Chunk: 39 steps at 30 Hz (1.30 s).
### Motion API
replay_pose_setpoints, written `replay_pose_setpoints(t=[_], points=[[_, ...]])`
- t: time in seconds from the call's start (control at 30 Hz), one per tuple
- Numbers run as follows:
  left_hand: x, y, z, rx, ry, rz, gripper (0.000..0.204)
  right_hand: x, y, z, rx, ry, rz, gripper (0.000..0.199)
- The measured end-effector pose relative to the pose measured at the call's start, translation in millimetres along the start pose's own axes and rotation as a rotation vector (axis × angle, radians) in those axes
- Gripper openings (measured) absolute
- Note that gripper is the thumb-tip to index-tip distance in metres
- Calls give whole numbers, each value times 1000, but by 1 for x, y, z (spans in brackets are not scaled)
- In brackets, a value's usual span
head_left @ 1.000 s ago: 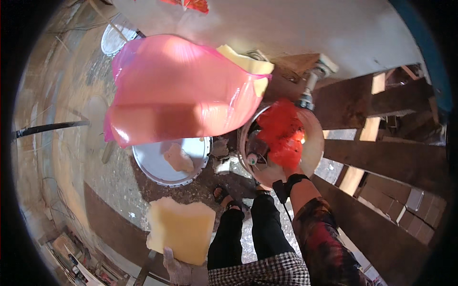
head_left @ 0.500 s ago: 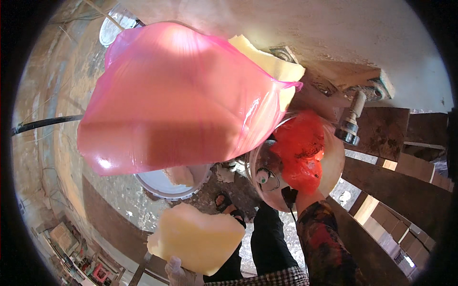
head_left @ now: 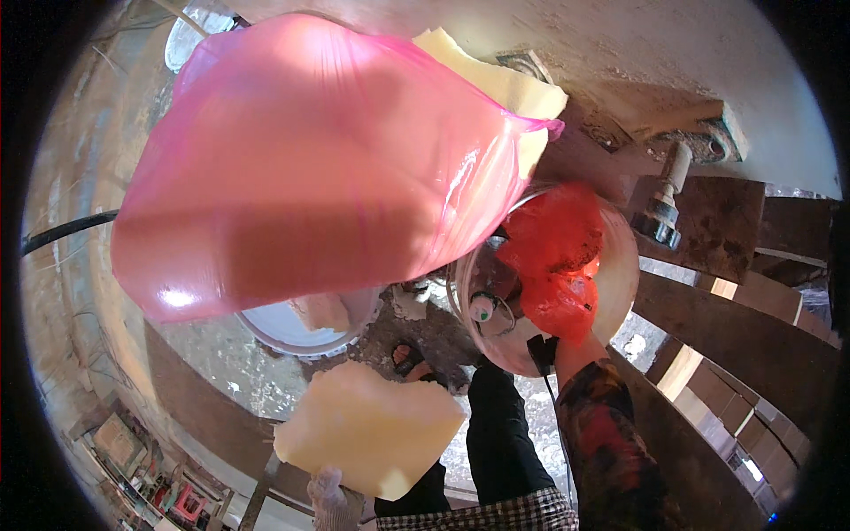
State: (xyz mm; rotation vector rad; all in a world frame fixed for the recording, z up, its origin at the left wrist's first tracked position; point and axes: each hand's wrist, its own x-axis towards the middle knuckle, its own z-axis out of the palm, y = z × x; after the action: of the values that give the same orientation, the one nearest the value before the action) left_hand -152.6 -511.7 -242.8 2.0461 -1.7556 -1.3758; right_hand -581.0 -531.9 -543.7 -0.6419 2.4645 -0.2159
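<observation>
The left hand [head_left: 332, 500], in a pale glove, grips the lower left edge of a yellow slab [head_left: 367, 425], spongy-looking and ragged along its top edge, held before the person's legs; the right hand [head_left: 563, 311] is at the pale bucket's [head_left: 618, 292] near rim, covered by red plastic [head_left: 553, 234], so I cannot tell how far it is closed; that plastic is crumpled, shiny and dark-speckled, over the bucket's middle.

Your left hand [head_left: 335, 497]: one, pale-gloved, low in view, closed in a grip. Your right arm [head_left: 600, 398]: one, reaching forward, dark patterned sleeve [head_left: 615, 447], wrist [head_left: 580, 351] exposed. Your right hand [head_left: 560, 305]: one, red-covered, finger pose hidden.
</observation>
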Motion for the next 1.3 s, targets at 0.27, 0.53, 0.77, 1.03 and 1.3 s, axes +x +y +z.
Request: replay_pose_setpoints(t=[0.27, 0.53, 0.77, 1.03, 1.3], points=[[-2, -18, 1, -604, -13, -571, 36, -77, 55, 23, 22, -58, 71, 28], [4, -15, 26, -617, 163, -322, 39, -81, 61, 27, -17, -81, 63, 32], [11, -40, 19, -750, 5, -361, 82, -85, 58, 20, -93, -102, 44, 35], [0, -105, -10, 537, -256, 240, 62, -60, 29, 2, -265, -138, -61, 39], [7, -118, 11, -188, -40, 34, 51, 5, -5, 11, -503, -172, -166, 43]])
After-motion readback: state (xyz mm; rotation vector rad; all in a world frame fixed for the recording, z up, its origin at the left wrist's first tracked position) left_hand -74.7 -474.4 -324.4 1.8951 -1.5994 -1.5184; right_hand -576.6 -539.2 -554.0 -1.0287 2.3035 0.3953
